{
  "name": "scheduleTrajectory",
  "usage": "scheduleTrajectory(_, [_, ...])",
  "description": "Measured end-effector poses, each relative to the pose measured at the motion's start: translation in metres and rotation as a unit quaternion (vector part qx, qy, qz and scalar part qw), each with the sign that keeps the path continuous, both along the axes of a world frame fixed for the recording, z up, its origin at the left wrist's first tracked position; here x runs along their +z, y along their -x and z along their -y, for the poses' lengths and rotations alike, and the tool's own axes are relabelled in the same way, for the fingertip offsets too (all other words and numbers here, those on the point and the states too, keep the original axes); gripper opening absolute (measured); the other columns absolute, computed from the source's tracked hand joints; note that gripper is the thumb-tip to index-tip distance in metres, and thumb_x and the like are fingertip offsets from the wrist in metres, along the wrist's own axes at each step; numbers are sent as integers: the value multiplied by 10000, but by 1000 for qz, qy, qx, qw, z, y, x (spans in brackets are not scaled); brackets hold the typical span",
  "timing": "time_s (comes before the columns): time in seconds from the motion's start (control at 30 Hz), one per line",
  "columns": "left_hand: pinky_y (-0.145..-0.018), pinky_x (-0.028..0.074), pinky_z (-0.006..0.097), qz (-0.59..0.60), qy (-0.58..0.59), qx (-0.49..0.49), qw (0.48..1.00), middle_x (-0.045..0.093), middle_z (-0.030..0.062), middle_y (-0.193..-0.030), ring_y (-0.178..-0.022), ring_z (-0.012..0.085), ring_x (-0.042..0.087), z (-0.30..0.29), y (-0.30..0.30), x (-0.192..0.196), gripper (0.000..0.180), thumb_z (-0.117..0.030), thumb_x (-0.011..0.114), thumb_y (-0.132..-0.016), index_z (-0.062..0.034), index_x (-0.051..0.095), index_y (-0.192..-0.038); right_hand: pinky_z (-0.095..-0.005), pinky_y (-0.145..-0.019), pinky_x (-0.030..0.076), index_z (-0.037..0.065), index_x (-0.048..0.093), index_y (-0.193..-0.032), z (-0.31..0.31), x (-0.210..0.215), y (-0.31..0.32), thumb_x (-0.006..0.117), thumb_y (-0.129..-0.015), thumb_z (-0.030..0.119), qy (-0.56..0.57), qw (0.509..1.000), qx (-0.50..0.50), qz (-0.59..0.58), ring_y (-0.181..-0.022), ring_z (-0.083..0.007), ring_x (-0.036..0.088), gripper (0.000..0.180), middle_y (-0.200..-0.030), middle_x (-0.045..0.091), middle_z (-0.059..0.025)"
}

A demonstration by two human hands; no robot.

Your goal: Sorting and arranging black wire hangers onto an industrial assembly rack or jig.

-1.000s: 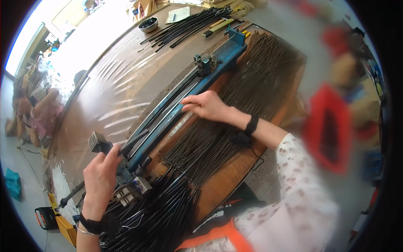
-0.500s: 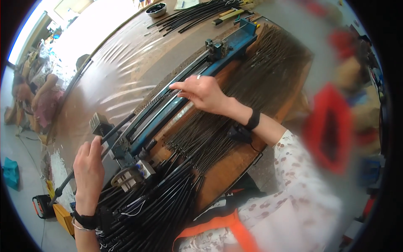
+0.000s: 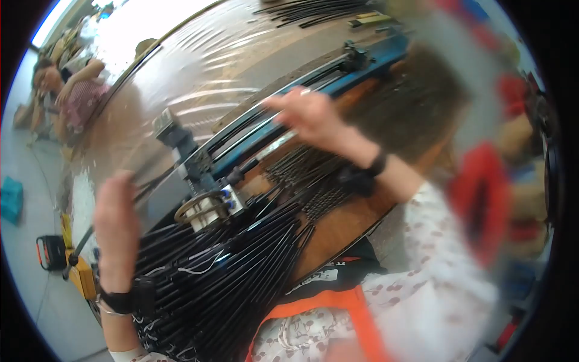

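Observation:
My left hand (image 3: 116,220), smeared by motion, closes round a long black rod (image 3: 85,240) that runs to the lower left and toward the bench machine. My right hand (image 3: 313,120) is over the blue rail (image 3: 244,149) of that machine, fingers pinched together; whatever is between them is blurred. Under my right forearm lie thin twisted metal shafts (image 3: 322,204). Between my arms fans a large heap of black rods (image 3: 241,271). A metal clamp block (image 3: 208,208) sits at the rail's near end, and another fixture (image 3: 356,55) is at its far end.
Plastic sheeting (image 3: 181,72) covers the table beyond the rail. More black rods (image 3: 319,11) lie at the far edge. A seated person (image 3: 81,96) is at far left. On the floor stand a black-and-orange case (image 3: 51,252) and a yellow box (image 3: 83,277).
My left hand has drawn down and left along with the black rod, away from the rail. The twisted coil seen along the rail near my right fingers no longer shows there. The view has shifted.

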State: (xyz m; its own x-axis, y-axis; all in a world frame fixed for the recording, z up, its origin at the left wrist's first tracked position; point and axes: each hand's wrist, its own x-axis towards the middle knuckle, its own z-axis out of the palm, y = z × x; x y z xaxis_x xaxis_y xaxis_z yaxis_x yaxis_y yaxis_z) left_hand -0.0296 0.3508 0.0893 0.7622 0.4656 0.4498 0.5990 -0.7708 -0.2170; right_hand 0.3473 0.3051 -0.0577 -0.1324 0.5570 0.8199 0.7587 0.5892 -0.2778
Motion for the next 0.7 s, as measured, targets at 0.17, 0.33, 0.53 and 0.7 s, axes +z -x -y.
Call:
scheduleTrajectory(0.17, [-737, 495, 421, 101, -30, 134, 985, 627, 220, -938, -845, 410, 606, -21, 55, 36, 153, -60, 578, -982, 0, 590, -1122, -283, -667, 527, 50, 680, -1132, -26, -6, 16, 638, -969, 143, 208, 974, 6, -87, -712, -133, 629, 192, -804, 676, -54])
scheduleTrajectory(0.33, [-739, 495, 402, 127, -14, 116, 985, 638, 211, -949, -844, 402, 611, 1, 67, 41, 189, -63, 588, -979, 0, 616, -1156, -242, -698, 524, 54, 715, -1080, -86, 33, 120, 678, -958, 199, 281, 919, 247, -122, -764, -73, 636, 193, -845, 715, -10])
scheduleTrajectory(0.53, [-741, 492, 401, 105, 28, 221, 969, 639, 234, -941, -833, 394, 618, 32, 160, 20, 225, -53, 574, -984, 8, 617, -1196, -306, -866, 429, 148, 778, -984, -115, 25, 164, 729, -905, 300, 167, 955, 246, 22, -776, -157, 642, 178, -818, 739, -15])
scheduleTrajectory(0.7, [-735, 494, 406, 126, 55, 234, 963, 648, 238, -948, -832, 400, 622, 32, 173, -2, 219, -56, 584, -978, 16, 624, -1181, -345, -929, 364, 140, 773, -952, -122, 27, 184, 710, -907, 285, 261, 930, 226, 123, -852, -156, 643, 165, -808, 726, 5])
